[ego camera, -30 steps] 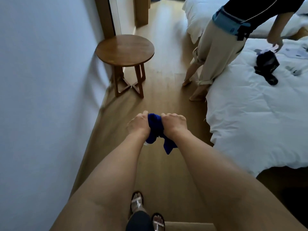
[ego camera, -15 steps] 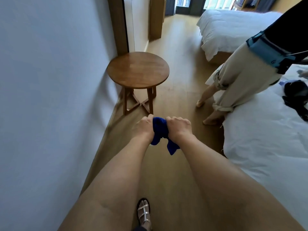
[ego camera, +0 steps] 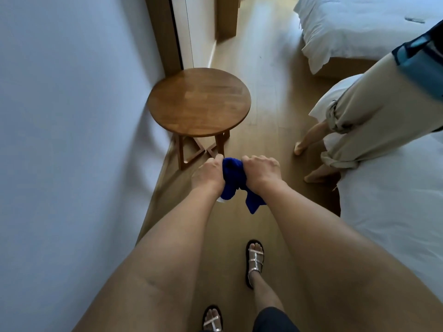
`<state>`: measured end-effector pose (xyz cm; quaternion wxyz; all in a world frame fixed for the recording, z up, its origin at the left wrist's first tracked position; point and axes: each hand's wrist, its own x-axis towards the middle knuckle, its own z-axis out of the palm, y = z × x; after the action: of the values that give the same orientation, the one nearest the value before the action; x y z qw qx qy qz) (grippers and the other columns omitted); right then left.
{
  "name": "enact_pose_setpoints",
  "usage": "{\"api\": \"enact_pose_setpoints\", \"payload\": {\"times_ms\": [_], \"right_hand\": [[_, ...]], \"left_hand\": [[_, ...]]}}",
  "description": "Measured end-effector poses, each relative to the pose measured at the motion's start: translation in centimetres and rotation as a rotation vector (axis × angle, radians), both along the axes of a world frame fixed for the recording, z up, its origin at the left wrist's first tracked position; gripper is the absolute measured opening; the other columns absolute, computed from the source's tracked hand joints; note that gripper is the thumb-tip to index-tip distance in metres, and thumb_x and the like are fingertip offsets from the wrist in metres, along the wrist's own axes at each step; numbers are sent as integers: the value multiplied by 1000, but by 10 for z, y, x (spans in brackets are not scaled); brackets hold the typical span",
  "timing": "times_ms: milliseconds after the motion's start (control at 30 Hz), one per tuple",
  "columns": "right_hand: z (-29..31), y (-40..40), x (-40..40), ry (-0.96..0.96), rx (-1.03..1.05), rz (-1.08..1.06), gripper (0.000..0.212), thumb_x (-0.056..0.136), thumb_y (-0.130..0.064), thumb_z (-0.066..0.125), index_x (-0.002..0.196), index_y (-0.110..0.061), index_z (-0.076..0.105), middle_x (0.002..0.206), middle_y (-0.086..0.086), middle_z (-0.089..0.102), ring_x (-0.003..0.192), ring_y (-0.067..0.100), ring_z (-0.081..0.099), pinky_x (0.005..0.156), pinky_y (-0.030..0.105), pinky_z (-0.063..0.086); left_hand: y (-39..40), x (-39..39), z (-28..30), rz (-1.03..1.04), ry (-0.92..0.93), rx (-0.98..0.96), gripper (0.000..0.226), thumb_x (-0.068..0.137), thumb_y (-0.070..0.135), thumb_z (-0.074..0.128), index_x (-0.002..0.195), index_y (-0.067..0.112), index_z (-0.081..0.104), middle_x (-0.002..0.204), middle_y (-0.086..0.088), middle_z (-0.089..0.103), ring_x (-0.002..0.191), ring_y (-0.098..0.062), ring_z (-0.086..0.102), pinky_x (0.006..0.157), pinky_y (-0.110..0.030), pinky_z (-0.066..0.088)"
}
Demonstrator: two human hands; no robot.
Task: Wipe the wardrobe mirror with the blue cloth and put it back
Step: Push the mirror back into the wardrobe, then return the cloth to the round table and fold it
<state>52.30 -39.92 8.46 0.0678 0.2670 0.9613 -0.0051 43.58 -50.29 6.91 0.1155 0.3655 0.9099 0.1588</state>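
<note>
I have walked closer to the round table. My left hand and right hand both still squeeze the blue cloth, so no wiping yet.

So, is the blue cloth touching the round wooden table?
Apart. In the head view, both hands hold the blue cloth in the air, short of the round wooden table.

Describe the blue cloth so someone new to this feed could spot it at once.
Start at the round wooden table by the left wall, then drop toward the camera to the two outstretched arms. The blue cloth is bunched between the left hand and the right hand, one corner hanging below. It is the only deep blue thing among wood and white bedding.
</note>
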Motion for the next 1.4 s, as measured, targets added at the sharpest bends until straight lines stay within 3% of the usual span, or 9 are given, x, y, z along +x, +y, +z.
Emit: {"api": "enact_pose_setpoints", "payload": {"times_ms": [200,367,500,567,867,1133,1400], "right_hand": [[1,88,-55,9,14,47,22,86,-24,62,104,-20,52,82,-2,49,74,17,45,68,31,35],[7,162,-94,-25,25,77,23,84,-25,64,103,-21,51,81,-3,48,75,19,46,67,32,33],[6,205,-123,-55,32,108,24,84,-26,64,103,-21,51,94,-2,58,87,21,56,69,31,33],[3,221,-138,-64,29,120,23,84,-26,64,100,-21,49,94,-2,58,85,20,53,69,31,33],[-10,259,-237,-86,86,238,29,83,-28,68,105,-20,51,99,-3,60,95,20,58,71,30,33],[-11,273,-347,-107,101,323,22,87,-24,60,106,-20,52,99,-2,60,94,20,57,73,31,34],[-15,281,-425,-122,88,387,19,87,-21,58,105,-20,52,98,-2,60,94,20,56,74,30,31]], "left_hand": [[84,-48,4,60,-12,5,20,87,6,50,102,19,47,101,-5,60,83,-23,59,71,-39,54],[155,-80,14,119,-51,-23,24,83,1,46,101,17,45,102,-6,58,79,-22,52,63,-35,44],[194,-101,16,153,-81,-52,23,81,0,44,96,18,41,101,-6,55,79,-23,49,63,-36,41],[209,-115,15,176,-86,-51,23,81,0,44,95,18,41,99,-6,55,79,-23,50,61,-36,41],[239,-198,0,270,-128,-14,21,80,2,46,92,18,40,86,-2,50,74,-22,49,59,-33,36],[249,-295,-15,354,-159,43,22,81,5,50,91,22,39,82,2,49,67,-16,48,51,-26,32],[254,-365,-22,425,-169,31,19,82,5,47,92,20,41,84,0,53,72,-21,54,58,-32,42]]}}
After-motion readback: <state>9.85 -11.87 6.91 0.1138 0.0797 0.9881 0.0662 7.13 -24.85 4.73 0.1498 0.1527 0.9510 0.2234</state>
